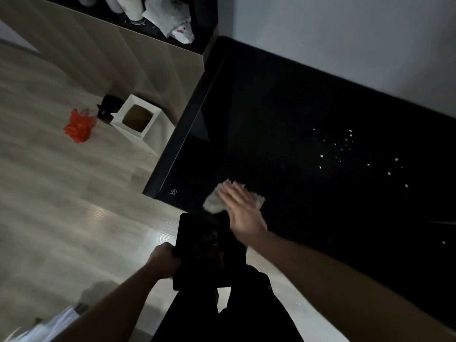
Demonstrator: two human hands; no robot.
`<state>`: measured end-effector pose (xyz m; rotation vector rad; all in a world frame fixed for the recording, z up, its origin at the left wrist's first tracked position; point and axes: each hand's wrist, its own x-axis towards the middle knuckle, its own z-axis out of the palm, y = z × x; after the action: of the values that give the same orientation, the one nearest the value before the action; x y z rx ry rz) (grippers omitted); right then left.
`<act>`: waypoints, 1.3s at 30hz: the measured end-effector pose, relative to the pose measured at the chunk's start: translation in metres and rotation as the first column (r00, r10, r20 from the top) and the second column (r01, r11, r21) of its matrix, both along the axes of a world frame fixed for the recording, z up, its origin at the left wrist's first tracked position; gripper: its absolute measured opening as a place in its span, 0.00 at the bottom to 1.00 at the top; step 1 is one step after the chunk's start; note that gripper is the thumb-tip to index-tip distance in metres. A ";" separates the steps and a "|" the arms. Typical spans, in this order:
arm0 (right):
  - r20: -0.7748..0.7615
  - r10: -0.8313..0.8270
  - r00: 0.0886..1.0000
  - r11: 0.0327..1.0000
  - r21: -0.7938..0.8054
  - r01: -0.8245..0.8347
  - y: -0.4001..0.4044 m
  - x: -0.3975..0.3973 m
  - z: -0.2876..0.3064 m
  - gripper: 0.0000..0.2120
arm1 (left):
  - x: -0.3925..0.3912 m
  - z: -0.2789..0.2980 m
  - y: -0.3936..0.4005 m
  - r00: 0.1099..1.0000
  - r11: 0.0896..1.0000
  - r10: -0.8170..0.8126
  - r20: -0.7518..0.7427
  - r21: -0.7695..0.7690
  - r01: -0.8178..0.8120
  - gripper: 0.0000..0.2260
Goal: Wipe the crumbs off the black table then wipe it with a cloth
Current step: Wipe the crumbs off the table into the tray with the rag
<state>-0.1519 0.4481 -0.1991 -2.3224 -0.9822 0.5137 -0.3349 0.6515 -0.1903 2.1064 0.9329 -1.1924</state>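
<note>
The black table runs along a pale wall. White crumbs lie scattered over its right part. My right hand lies flat, fingers spread, on a crumpled pale cloth at the table's near edge. Just below that edge my left hand grips the side of a black tray, which shows some debris on it.
A white square bin stands on the wooden floor left of the table, with an orange plastic bag beside it. A dark counter at the top holds white bags. My dark-clothed legs are below the tray.
</note>
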 end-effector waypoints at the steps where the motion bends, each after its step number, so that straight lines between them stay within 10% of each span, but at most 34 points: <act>1: -0.058 -0.003 0.998 1.000 0.011 0.003 -0.004 -0.024 0.004 0.31 | -0.001 0.001 -0.002 1.000 1.000 -0.026 0.005 -0.006 0.027 0.11; 9: -0.395 -0.252 0.884 0.955 0.047 0.293 -0.019 -0.112 0.059 0.27 | -0.004 0.018 -0.013 0.998 0.997 0.049 0.045 -0.056 -0.046 0.10; 18: -0.445 -0.540 0.714 0.747 0.137 0.650 -0.084 -0.028 0.094 0.25 | 0.003 0.022 -0.023 0.998 0.997 0.042 0.043 -0.069 -0.039 0.09; 30: -0.058 -0.748 0.662 0.662 0.018 0.749 -0.162 0.177 0.061 0.24 | 0.012 0.008 -0.055 0.999 0.999 -0.010 -0.047 0.037 0.012 0.09; 39: 0.141 -0.529 0.837 0.765 -0.348 0.542 -0.160 0.203 0.021 0.30 | 0.017 0.006 -0.083 1.000 0.999 0.004 -0.022 0.051 -0.003 0.10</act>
<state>0.0512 0.2882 -0.1782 -2.8054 -0.1877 0.4461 -0.3180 0.5689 -0.1845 2.1348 0.9863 -1.2038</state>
